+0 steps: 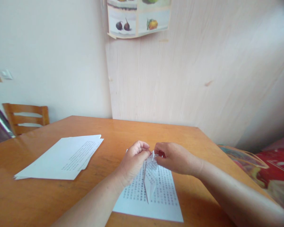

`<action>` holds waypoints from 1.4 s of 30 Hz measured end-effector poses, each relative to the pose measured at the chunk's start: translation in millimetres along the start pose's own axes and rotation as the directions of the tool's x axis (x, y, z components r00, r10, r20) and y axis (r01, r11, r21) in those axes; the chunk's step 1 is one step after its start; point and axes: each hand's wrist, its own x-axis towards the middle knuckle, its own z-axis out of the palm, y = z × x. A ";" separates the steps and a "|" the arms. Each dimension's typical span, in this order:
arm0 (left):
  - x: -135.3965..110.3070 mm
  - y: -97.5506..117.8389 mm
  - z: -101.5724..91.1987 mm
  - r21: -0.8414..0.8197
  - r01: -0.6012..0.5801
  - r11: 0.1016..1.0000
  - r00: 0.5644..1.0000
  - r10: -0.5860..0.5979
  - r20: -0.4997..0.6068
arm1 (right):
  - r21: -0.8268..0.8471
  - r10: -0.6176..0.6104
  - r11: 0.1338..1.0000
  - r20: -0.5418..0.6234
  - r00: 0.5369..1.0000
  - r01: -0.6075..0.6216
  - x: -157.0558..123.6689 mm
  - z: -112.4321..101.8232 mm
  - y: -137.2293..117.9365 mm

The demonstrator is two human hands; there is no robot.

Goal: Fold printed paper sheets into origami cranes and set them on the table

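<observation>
A narrow piece of folded printed paper (150, 183) with a pointed lower end is held above a flat printed sheet (165, 211) on the table. My left hand (134, 160) is closed, pinching the far end of the folded paper between thumb and fingers. On the other side of that end, my right hand (172, 157) is closed too, its thumb and fingertips gripping the paper's edge. Both hands partly cover the flat sheet, and the exact fold between the fingertips is too small to make out.
A stack of printed sheets (54, 157) lies on the left of the wooden table (104, 195). Beyond the table's left edge stands a wooden chair (26, 118). The wall (156, 85) borders the far edge. Red bags or cloth (274, 167) sit beyond the right edge.
</observation>
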 end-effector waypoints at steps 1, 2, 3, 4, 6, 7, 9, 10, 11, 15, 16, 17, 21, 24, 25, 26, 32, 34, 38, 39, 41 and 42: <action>-0.4 1.1 0.1 -0.015 0.011 1.000 1.000 -0.011 -0.001 | 0.000 0.001 1.000 -0.001 1.000 -0.001 0.1 0.0 -0.1; -0.7 2.0 0.1 -0.025 0.019 0.999 1.000 -0.019 -0.002 | 0.001 0.001 1.000 -0.001 1.000 -0.001 0.2 -0.2 -0.3; -0.8 2.6 -0.1 -0.035 0.024 0.999 1.000 -0.025 0.000 | 0.004 0.000 1.000 -0.001 1.000 0.000 0.3 -0.4 -0.6; -0.8 2.9 -0.5 -0.044 0.029 0.999 1.000 -0.029 0.003 | 0.007 0.000 1.000 -0.001 1.000 0.000 0.3 -0.6 -0.9; -0.2 2.5 -1.8 -0.063 0.036 0.997 0.999 -0.035 0.012 | 0.014 0.001 1.000 0.001 1.000 -0.001 0.1 -1.1 -1.6; 0.2 2.0 -2.7 -0.073 0.039 0.997 0.999 -0.038 0.018 | 0.017 0.001 1.000 0.002 1.000 -0.001 -0.1 -1.3 -1.8; 1.4 0.5 -4.6 -0.097 0.046 0.994 0.999 -0.043 0.027 | 0.020 0.003 1.000 0.001 1.000 -0.003 -0.5 -1.3 -1.9; 2.0 -0.2 -5.4 -0.109 0.048 0.993 0.999 -0.045 0.027 | 0.021 0.001 1.000 0.001 1.000 -0.001 -0.6 -1.1 -1.7; 2.5 -0.8 -6.1 -0.118 0.050 0.992 0.999 -0.047 0.026 | 0.021 -0.001 1.000 -0.001 1.000 0.001 -0.6 -1.0 -1.4; 3.0 -1.4 -6.6 -0.109 0.072 0.991 0.997 -0.069 0.033 | 0.021 -0.005 1.000 -0.008 1.000 0.005 -0.1 -0.3 -0.4; 2.7 -1.0 -6.1 -0.104 0.080 0.991 0.996 -0.076 0.036 | 0.020 -0.003 1.000 -0.010 1.000 0.003 0.1 -0.1 -0.5; 2.3 -0.4 -5.4 -0.101 0.084 0.991 0.996 -0.081 0.039 | 0.016 0.000 1.000 -0.013 1.000 0.000 0.1 0.0 -0.8; 0.8 1.8 -3.0 -0.112 0.075 0.991 0.997 -0.071 0.033 | -0.001 0.002 1.000 -0.028 1.000 -0.002 -0.2 1.3 -2.6; 0.7 2.0 -3.0 -0.114 0.077 0.990 0.997 -0.073 0.034 | -0.005 -0.015 1.000 -0.046 0.999 0.015 -0.5 3.1 -3.0; 1.0 1.6 -3.4 -0.115 0.081 0.990 0.996 -0.077 0.038 | -0.004 -0.020 1.000 -0.049 0.999 0.020 -0.4 3.6 -2.9; 1.4 1.2 -3.9 -0.117 0.085 0.989 0.996 -0.081 0.042 | -0.004 -0.022 1.000 -0.050 0.998 0.022 -0.4 3.9 -2.8; 4.6 -2.4 -8.1 -0.176 0.106 0.979 0.993 -0.095 0.074 | 0.005 -0.019 1.000 -0.045 0.999 0.019 -0.5 4.1 -3.1; 5.2 -3.1 -8.8 -0.214 0.121 0.969 0.991 -0.105 0.082 | 0.004 -0.014 1.000 -0.040 0.999 0.014 -0.6 4.3 -3.1; 5.9 -3.4 -8.7 -0.233 0.140 0.962 0.989 -0.125 0.079 | -0.002 -0.006 1.000 -0.032 0.999 0.006 -0.3 5.1 -2.7; 6.1 -3.4 -8.6 -0.227 0.141 0.964 0.989 -0.128 0.071 | -0.001 -0.006 1.000 -0.029 1.000 0.006 -0.2 5.1 -2.6; 6.6 -3.4 -8.8 -0.211 0.137 0.968 0.990 -0.130 0.047 | 0.000 -0.007 1.000 -0.023 1.000 0.007 -0.1 4.6 -2.8; 6.9 -3.4 -9.1 -0.202 0.132 0.970 0.991 -0.127 0.035 | 0.001 -0.007 1.000 -0.018 1.000 0.007 -0.1 4.1 -3.0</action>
